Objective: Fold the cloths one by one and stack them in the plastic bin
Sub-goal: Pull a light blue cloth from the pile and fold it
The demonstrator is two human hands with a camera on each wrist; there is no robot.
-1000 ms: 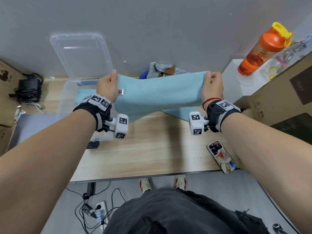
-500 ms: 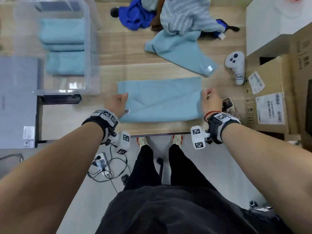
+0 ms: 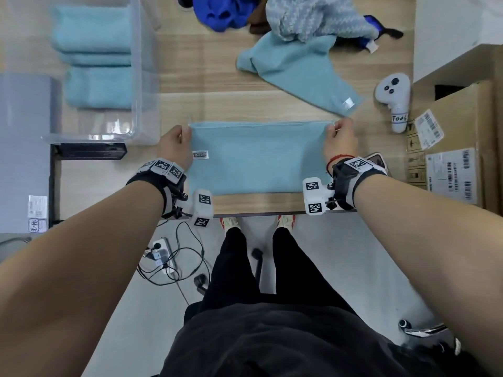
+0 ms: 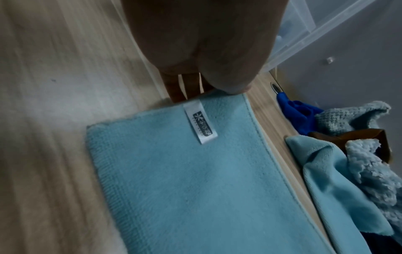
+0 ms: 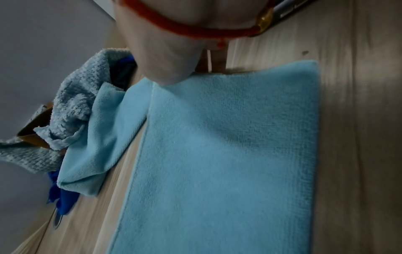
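Note:
A light blue cloth [image 3: 255, 156] [image 4: 195, 180] [image 5: 228, 146] lies folded in half and flat on the wooden table near its front edge. My left hand [image 3: 177, 144] [image 4: 206, 68] pinches its far left corner, beside a white label [image 3: 200, 155]. At the far right corner my right hand [image 3: 340, 137] [image 5: 169, 65] pinches the cloth's edge. The clear plastic bin [image 3: 141, 77] stands at the left and holds several folded light blue cloths [image 3: 95, 58].
A loose light blue cloth [image 3: 299, 69] and a heap of blue, brown and grey-blue cloths [image 3: 285, 14] lie at the table's back. A white controller [image 3: 394, 99], a phone and cardboard boxes [image 3: 457, 137] are at the right. A grey laptop [image 3: 24, 148] is left.
The cloth was held up in the air one second ago; both hands have brought it down and folded it flat on the table, far edges now aligned.

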